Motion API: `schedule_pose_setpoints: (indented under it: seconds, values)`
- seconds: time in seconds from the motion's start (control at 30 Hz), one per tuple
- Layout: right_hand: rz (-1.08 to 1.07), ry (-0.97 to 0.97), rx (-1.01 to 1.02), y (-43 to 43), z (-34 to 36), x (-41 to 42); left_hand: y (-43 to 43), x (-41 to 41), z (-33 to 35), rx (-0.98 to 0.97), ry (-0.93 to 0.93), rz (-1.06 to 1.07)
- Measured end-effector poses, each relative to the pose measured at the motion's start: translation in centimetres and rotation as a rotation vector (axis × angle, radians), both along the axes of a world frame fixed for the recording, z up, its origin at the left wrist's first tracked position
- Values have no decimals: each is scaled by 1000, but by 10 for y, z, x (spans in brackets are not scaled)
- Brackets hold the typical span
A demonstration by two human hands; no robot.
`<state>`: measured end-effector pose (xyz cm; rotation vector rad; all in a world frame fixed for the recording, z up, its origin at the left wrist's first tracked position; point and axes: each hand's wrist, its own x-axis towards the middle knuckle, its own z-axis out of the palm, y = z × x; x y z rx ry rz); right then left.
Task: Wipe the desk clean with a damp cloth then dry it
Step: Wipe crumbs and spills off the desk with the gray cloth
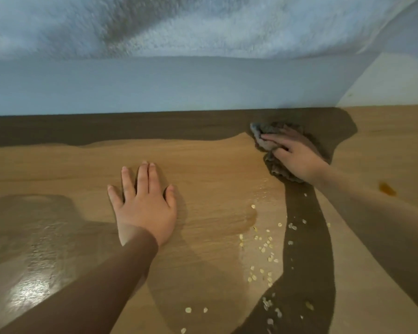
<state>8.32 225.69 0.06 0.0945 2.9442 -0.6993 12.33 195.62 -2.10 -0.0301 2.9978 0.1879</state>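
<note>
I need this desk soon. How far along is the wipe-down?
Partway. A wet sheen on the left of the desk suggests wiping there. The right hand presses the cloth near the back edge; the left hand lies flat. Scattered flakes, an orange stain and drying remain.

The wooden worktop (203,165) meets a pale wall at its far edge. A bunched grey cloth (260,135) lies far right, under the right hand (297,157). The left hand (145,208) lies flat mid-worktop. Pale flakes (263,244) are scattered near right, an orange spot (387,189) lies farther right, and a wet sheen (27,292) shows near left.
</note>
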Motion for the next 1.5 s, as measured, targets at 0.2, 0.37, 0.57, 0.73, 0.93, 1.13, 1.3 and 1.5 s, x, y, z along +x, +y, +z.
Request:
schedule_pose_setpoints:
  seconds: [0.2,0.37,0.57,0.73,0.93,1.13,1.3,1.5]
  values:
    - [240,-101,-91,11,20,54,-1,2,1,8,17,-17]
    - [-83,-21,2,31,9,32,-2,1,-1,7,24,-27]
    - [179,76,-77,-12,7,125,-2,1,0,-18,5,-36]
    - [12,-21,-137,17,14,123,-6,18,4,-33,3,-149]
    - [43,87,-36,-38,-4,175,-11,53,5,-33,-14,-248]
    - [-157,113,100,-6,-9,143,-10,51,3,-20,9,-247]
    - [-363,37,152,-20,-6,72,-9,48,3,-30,3,-241]
    - [455,22,-2,-55,-1,165,-11,48,7,-37,-46,-249]
